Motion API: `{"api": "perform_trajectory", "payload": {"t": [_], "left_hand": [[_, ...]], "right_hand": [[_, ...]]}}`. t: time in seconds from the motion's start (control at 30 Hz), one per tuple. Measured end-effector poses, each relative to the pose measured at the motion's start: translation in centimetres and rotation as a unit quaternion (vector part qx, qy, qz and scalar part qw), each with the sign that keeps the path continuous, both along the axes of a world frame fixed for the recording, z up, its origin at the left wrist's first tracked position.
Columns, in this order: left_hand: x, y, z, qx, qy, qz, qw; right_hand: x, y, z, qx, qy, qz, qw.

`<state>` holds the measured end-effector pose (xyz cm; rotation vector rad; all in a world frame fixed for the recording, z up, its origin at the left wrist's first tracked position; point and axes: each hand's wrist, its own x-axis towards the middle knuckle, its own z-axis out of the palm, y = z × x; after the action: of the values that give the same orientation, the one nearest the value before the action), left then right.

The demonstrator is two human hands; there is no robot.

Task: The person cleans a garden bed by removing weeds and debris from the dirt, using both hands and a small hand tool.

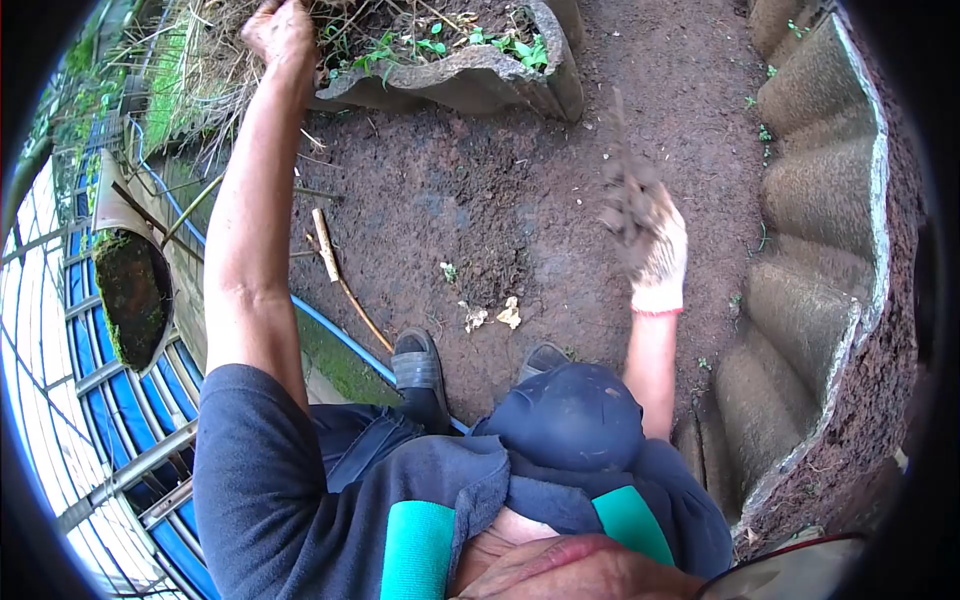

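My left hand (279,32), bare, reaches to the top edge of the view beside the dry straw (215,60) and the left end of a planting bed. Its fingers look curled closed, and what they hold is hidden. A white work glove, dark with soil on the fingers, covers my right hand (650,240), held over the bare ground. From its blurred fingers a thin, dark brown, stick-like thing (622,135) points upward; its kind cannot be made out. Green seedlings (520,50) grow in the bed, behind a wavy grey edging sheet (470,80).
Wavy grey edging (815,190) borders another bed on the right. A cut stick (345,275) and a blue hose (335,330) lie on the left. Dry leaves (508,313) rest on the soil (560,230) before my boots (418,375). A mossy block (133,300) stands far left.
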<state>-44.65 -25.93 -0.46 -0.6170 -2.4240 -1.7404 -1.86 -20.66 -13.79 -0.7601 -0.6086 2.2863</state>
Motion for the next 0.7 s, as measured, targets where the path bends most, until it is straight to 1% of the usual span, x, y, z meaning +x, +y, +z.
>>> {"api": "perform_trajectory", "payload": {"t": [0.03, 0.07, 0.1, 0.13, 0.17, 0.2, 0.23, 0.27, 0.3, 0.33, 0.37, 0.4, 0.47, 0.5, 0.53, 0.6, 0.63, 0.67, 0.7], "left_hand": [[-0.4, 0.1, 0.6, 0.000, 0.053, -0.037, 0.998], [-0.3, 0.3, 0.6, -0.049, 0.042, -0.012, 0.998], [-1.0, 1.0, -0.8, -0.077, 0.138, -0.023, 0.987], [-1.8, 1.6, -2.2, -0.105, 0.233, -0.032, 0.966], [2.2, 2.0, -1.3, -0.225, 0.427, -0.008, 0.876], [5.8, 2.8, -1.4, -0.179, 0.246, -0.128, 0.944], [7.7, 3.0, -1.3, -0.295, 0.245, -0.212, 0.899], [8.7, 3.2, -2.7, -0.220, 0.015, -0.380, 0.899], [10.5, 3.8, -3.1, -0.252, 0.023, -0.446, 0.859], [11.6, 4.4, -3.1, -0.294, 0.146, -0.478, 0.815], [12.4, 5.1, -2.7, -0.349, 0.127, -0.462, 0.805], [13.3, 6.1, -1.6, -0.404, 0.108, -0.444, 0.792], [13.4, 7.7, -1.2, -0.451, 0.056, -0.475, 0.754], [13.5, 8.1, -1.0, -0.473, -0.003, -0.472, 0.744], [13.2, 8.8, -1.0, -0.487, 0.027, -0.504, 0.713], [11.3, 10.7, -5.9, -0.510, 0.176, -0.536, 0.650], [12.0, 10.1, -5.4, -0.426, 0.119, -0.568, 0.694], [12.4, 9.7, -4.7, -0.436, 0.083, -0.538, 0.717], [11.1, 9.4, -6.7, -0.399, 0.090, -0.514, 0.754]], "right_hand": [[1.5, 0.1, -1.3, -0.002, -0.042, -0.036, 0.998], [2.9, 0.5, -2.5, 0.021, -0.093, -0.083, 0.992], [4.3, 1.2, -4.1, 0.128, -0.227, -0.088, 0.961], [5.4, 1.9, -5.6, 0.232, -0.353, -0.089, 0.902], [5.8, 2.3, -6.2, 0.383, -0.494, -0.074, 0.777], [5.9, 2.6, -6.7, 0.511, -0.604, -0.057, 0.608], [5.9, 2.7, -7.2, 0.609, -0.681, -0.038, 0.405], [5.7, 2.4, -8.4, 0.594, -0.689, -0.020, 0.415], [5.5, 2.1, -10.1, 0.579, -0.697, -0.001, 0.423], [5.1, 2.1, -9.9, 0.563, -0.706, 0.015, 0.429], [5.1, 1.8, -9.5, 0.525, -0.725, 0.073, 0.440], [4.5, 0.8, -9.4, 0.509, -0.766, 0.088, 0.383], [4.9, 1.2, -10.4, 0.526, -0.748, 0.070, 0.399], [5.2, 1.0, -10.7, 0.526, -0.748, 0.070, 0.399], [5.2, 1.1, -10.8, 0.527, -0.747, 0.067, 0.399], [4.9, 1.3, -10.9, 0.522, -0.749, 0.065, 0.404], [4.9, 1.2, -10.9, 0.516, -0.750, 0.070, 0.408], [4.9, 1.3, -11.0, 0.510, -0.751, 0.074, 0.413], [5.0, 1.2, -11.1, 0.521, -0.747, 0.068, 0.407]]}}
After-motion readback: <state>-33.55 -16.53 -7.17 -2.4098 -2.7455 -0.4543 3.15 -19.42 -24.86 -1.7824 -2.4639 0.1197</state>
